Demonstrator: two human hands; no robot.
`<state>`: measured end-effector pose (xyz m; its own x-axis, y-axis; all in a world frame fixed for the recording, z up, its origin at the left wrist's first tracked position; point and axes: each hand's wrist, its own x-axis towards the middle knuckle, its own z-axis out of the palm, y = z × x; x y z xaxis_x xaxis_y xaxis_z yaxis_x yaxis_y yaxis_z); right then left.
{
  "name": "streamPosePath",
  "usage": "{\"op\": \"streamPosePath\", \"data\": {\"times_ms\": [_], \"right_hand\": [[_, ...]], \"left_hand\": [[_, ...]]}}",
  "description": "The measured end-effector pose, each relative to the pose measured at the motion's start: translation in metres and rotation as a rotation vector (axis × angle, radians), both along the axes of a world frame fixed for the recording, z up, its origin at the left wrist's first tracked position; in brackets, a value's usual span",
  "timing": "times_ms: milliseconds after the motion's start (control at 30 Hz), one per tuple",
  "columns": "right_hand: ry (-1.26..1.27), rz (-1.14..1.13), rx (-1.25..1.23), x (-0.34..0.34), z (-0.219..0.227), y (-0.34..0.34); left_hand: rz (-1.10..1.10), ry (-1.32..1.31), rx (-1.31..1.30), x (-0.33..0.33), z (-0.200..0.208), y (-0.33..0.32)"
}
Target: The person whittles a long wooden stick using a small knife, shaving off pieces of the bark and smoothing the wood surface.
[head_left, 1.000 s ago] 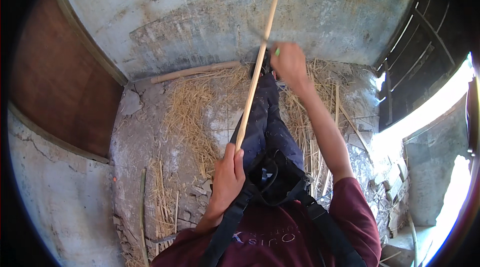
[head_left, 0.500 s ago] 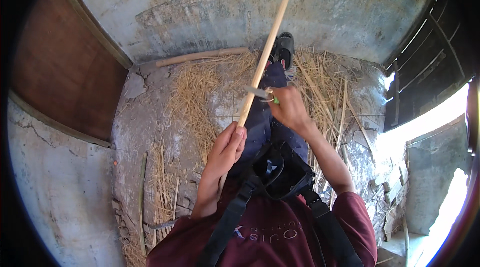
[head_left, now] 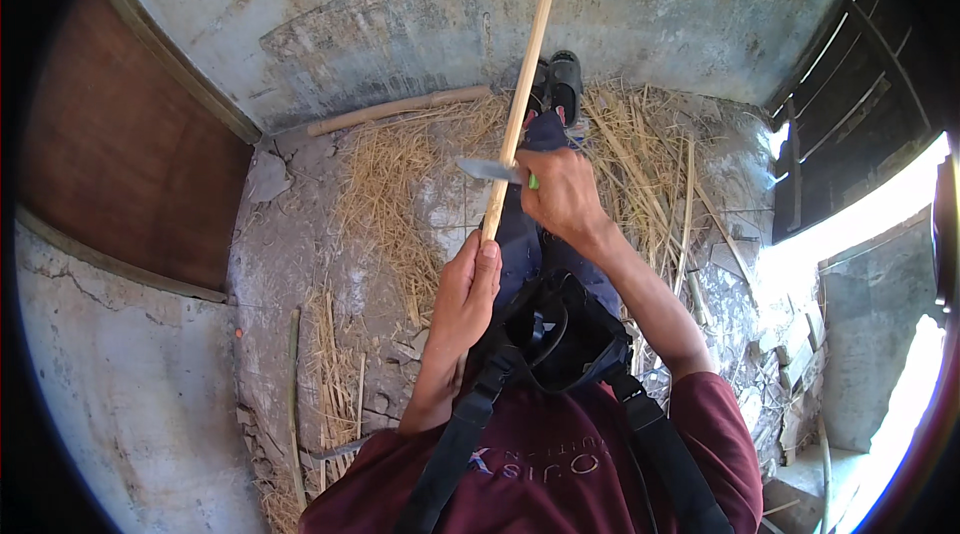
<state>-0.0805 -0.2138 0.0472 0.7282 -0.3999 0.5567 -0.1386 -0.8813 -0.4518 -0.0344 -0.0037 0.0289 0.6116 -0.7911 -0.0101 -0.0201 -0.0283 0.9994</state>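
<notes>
A long pale wooden pole (head_left: pixel 533 64), probably bamboo, slants from the top of the view down to my lap. My left hand (head_left: pixel 468 289) is closed round its lower part, thumb along the top. My right hand (head_left: pixel 566 196) grips a knife by its green handle, most of which the fingers hide. The knife's grey blade (head_left: pixel 487 169) lies across the pole a short way above my left hand, its tip pointing left.
Straw and shavings (head_left: pixel 385 174) litter the floor on both sides of my legs. A thick stick (head_left: pixel 400 108) lies along the far wall (head_left: pixel 370 24). A brown door panel (head_left: pixel 130 144) is at left, dark slats (head_left: pixel 850 104) and rubble (head_left: pixel 790 364) at right.
The knife has shifted left and slightly up, so more of its blade crosses the pole. The pole's upper end has swung a little left; my left hand keeps its hold.
</notes>
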Motion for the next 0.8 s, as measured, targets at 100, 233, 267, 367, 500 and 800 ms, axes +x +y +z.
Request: {"op": "streamPosePath", "data": {"times_ms": [100,233,267,367,500,800], "right_hand": [[-0.333,-0.162,-0.128,0.019,-0.006,-0.045],[-0.08,-0.088,-0.034,0.023,0.011,-0.063],[-0.036,-0.048,-0.018,0.02,0.01,-0.055],[0.089,0.11,-0.049,0.004,0.005,-0.013],[-0.067,0.033,0.008,0.012,0.007,-0.023],[-0.15,-0.182,-0.017,0.076,0.042,-0.108]], "left_hand": [[-0.018,-0.019,0.055,-0.007,-0.004,0.006],[-0.033,0.056,-0.002,0.001,-0.009,0.012],[-0.042,0.144,-0.007,0.003,-0.002,0.013],[-0.101,0.313,-0.044,0.009,0.009,0.012],[-0.132,0.332,-0.049,0.002,0.01,0.011],[-0.117,0.269,-0.018,-0.003,0.002,0.019]]}}
